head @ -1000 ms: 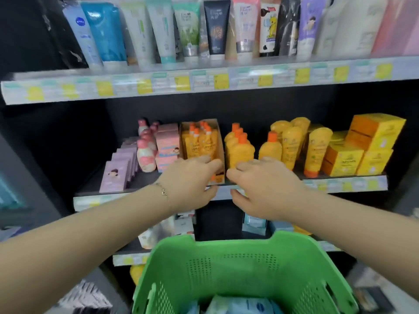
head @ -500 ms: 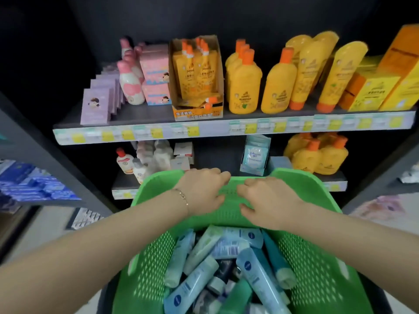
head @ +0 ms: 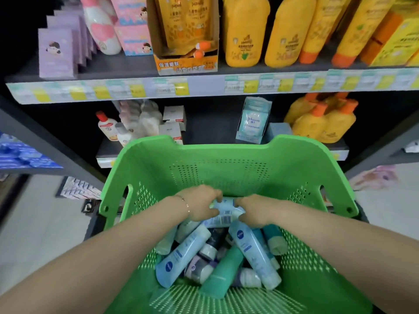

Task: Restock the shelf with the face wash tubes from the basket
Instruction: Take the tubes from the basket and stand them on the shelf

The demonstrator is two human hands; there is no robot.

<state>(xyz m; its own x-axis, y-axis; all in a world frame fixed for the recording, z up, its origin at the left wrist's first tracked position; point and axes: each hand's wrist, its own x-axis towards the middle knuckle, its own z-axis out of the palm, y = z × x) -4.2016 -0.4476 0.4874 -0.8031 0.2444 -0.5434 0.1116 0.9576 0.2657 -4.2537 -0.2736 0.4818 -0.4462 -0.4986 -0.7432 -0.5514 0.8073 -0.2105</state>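
I observe the left hand (head: 201, 206) and right hand (head: 257, 213) down inside the green basket (head: 226, 164), close to its far wall. The fingers of both hands are curled onto one pale blue tube (head: 223, 205) lying crosswise between them, left hand at one end and right hand at the other. A thin bracelet (head: 184, 201) sits on the left wrist. A barcode shows just below the held tube; I cannot tell whether it belongs to that tube.

Beneath the hands, the other face wash tubes (head: 181, 254) lie heaped on the basket floor, in blue, white, dark and teal. One long blue tube (head: 254, 250) slants toward the right wall, and a teal tube (head: 223, 270) points at the near edge.

Beyond the far rim, the lower shelf (head: 340, 154) carries yellow bottles (head: 317, 125) at its right end. The upper shelf (head: 204, 87) holds larger yellow bottles (head: 246, 32) and pink and purple packs.
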